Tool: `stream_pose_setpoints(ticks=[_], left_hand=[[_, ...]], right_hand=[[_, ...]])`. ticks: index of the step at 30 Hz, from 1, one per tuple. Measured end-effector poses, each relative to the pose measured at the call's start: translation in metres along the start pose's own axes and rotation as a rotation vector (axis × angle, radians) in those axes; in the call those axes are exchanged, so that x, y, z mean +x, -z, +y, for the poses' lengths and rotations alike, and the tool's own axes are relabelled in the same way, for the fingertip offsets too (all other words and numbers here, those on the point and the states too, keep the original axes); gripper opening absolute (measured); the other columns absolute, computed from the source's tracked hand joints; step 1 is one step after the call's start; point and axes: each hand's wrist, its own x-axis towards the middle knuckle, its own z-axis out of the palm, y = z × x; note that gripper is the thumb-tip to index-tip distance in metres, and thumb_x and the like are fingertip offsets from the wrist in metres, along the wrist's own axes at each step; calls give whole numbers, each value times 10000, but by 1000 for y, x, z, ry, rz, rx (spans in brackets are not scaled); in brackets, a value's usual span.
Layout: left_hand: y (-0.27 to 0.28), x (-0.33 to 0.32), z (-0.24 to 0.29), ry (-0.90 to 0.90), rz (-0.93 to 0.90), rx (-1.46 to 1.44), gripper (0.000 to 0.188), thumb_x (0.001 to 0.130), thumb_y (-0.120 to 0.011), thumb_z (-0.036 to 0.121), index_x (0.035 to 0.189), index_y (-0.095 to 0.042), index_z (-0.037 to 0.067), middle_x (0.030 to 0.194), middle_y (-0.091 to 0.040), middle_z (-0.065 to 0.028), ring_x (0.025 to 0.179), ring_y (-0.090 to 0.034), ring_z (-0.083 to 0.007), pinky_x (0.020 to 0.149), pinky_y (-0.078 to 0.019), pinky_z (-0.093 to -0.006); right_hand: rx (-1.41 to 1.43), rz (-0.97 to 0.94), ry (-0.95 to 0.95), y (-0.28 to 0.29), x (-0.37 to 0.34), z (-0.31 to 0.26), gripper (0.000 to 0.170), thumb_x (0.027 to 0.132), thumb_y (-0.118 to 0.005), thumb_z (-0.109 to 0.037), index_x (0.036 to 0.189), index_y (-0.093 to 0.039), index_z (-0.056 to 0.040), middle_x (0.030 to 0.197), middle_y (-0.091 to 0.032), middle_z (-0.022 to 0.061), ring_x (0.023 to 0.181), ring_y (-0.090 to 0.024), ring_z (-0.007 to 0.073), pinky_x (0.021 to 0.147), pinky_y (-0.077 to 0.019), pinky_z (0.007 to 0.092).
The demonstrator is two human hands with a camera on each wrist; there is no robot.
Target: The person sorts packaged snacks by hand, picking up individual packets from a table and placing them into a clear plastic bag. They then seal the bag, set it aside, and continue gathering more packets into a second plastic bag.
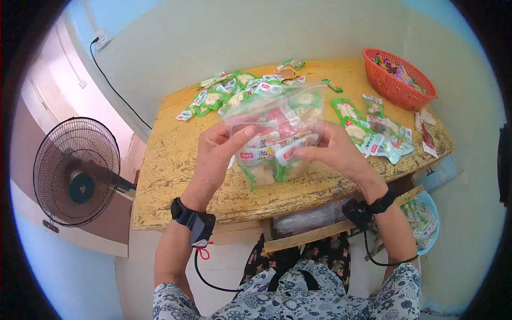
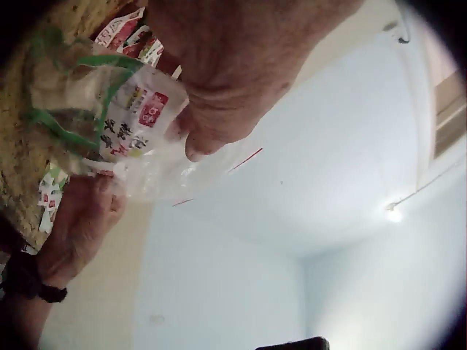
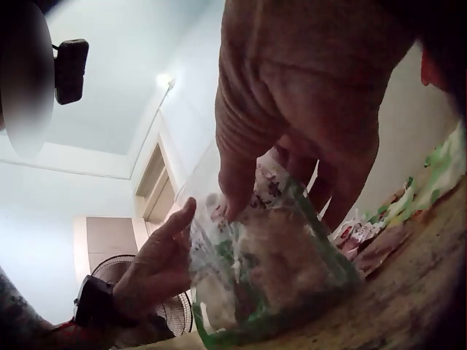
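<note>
A clear plastic zip bag is held up over the near part of the yellow table. Inside it are several snack packets with green edges and red-and-white labels. My left hand pinches the bag's left side, its thumb lying across the front. On the other side my right hand grips the bag, thumb in front and the other fingers behind. In the right wrist view, the bag's lower end hangs close over the tabletop.
Loose packets lie at the table's back, more to the right. A red basket of wrapped pieces stands at the back right corner. Below the front edge, a drawer is pulled out beside a blue basin. A fan stands left.
</note>
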Motion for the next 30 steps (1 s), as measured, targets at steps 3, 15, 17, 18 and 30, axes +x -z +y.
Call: stream_pose_setpoints(ticks=[3, 15, 17, 18, 30], left_hand=[[5, 9, 1, -93, 24, 25, 259, 993, -684, 141, 1210, -732, 8, 1112, -764, -85, 1024, -696, -139, 930, -546, -313], [14, 20, 26, -169, 79, 193, 202, 985, -696, 138, 1104, -746, -18, 1027, -770, -102, 934, -721, -155, 874, -565, -311], [16, 19, 28, -176, 87, 208, 208, 984, -705, 148, 1102, -744, -19, 987, -763, -81, 907, -705, -131, 836, -550, -286], [17, 18, 29, -177, 91, 192, 212, 981, -714, 152, 1105, -743, -19, 960, -756, -65, 889, -689, -108, 804, -535, -261], [9, -3, 62, -334, 154, 259, 202, 1024, -657, 175, 1060, -745, -3, 939, -728, -33, 891, -645, -101, 850, -502, -267]], right_hand=[[41, 93, 34, 7, 9, -9, 362, 932, -765, -216, 1236, -691, -35, 1073, -741, 52, 971, -688, 112, 865, -542, 276], [105, 265, 267, 24, 34, -37, 216, 1013, -667, -194, 1125, -736, -23, 976, -752, 36, 918, -702, 104, 827, -551, 269], [92, 297, 288, 23, 31, -41, 199, 1010, -672, -188, 1106, -740, -27, 953, -754, 34, 900, -698, 98, 794, -543, 263], [85, 314, 301, 22, 29, -44, 191, 1008, -675, -185, 1097, -741, -29, 942, -756, 33, 891, -696, 94, 777, -540, 259], [-71, 502, 471, 10, 5, -68, 139, 984, -704, -149, 1057, -742, -36, 950, -750, 26, 863, -670, 78, 769, -517, 237]])
